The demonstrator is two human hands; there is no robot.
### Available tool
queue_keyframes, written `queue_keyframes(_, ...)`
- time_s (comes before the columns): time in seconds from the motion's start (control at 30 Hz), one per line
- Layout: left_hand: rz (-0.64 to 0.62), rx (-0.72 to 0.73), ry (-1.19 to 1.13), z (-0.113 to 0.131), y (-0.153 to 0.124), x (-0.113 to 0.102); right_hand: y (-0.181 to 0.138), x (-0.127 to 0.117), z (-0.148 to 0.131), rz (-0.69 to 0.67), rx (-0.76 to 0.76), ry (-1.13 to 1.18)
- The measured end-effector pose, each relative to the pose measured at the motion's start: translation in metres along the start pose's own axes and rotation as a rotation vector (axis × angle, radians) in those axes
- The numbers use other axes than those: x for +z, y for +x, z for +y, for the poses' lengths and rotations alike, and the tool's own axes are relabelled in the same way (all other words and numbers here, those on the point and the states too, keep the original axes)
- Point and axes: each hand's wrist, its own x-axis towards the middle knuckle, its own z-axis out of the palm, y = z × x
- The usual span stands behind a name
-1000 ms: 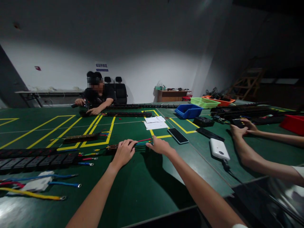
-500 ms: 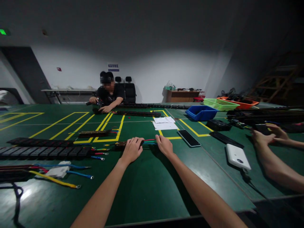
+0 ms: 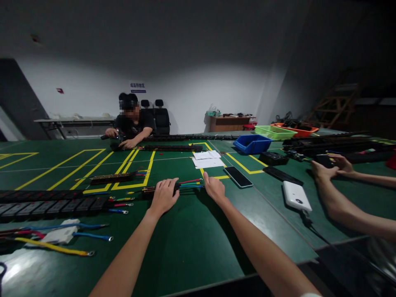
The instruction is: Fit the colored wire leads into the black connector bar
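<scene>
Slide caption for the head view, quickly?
Left hand on a black wired strip, right hand by its coloured leads, green table beneath.

Both forearms bare, reaching in from bottom edge. Left forearm (image 3: 126,251) runs from lower left up toward center; left wrist (image 3: 152,213) roughly in line with it. Left hand (image 3: 165,195) just left of center, palm down, back up, fingers (image 3: 168,184) together and curled over in a grip. Right forearm (image 3: 253,245) slants up-left from lower right. Right hand (image 3: 215,189) right of center, one digit (image 3: 206,178) pointing up-left, rest bent, partly hidden. Hands apart, near level.
</scene>
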Motion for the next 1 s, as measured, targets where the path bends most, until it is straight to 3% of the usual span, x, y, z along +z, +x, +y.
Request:
queue_keyframes(0.27,0.016,-0.083,0.101,-0.002,0.001,0.0,0.002,0.008,0.0,-0.022,-0.168,0.002)
queue_keyframes(0.6,-0.012,-0.096,0.097,-0.003,0.002,0.003,0.013,0.024,0.005,0.043,-0.23,0.426)
queue_keyframes(1.0,-0.056,-0.104,0.069,-0.002,0.003,0.0,0.005,0.014,0.001,-0.014,-0.247,0.231)
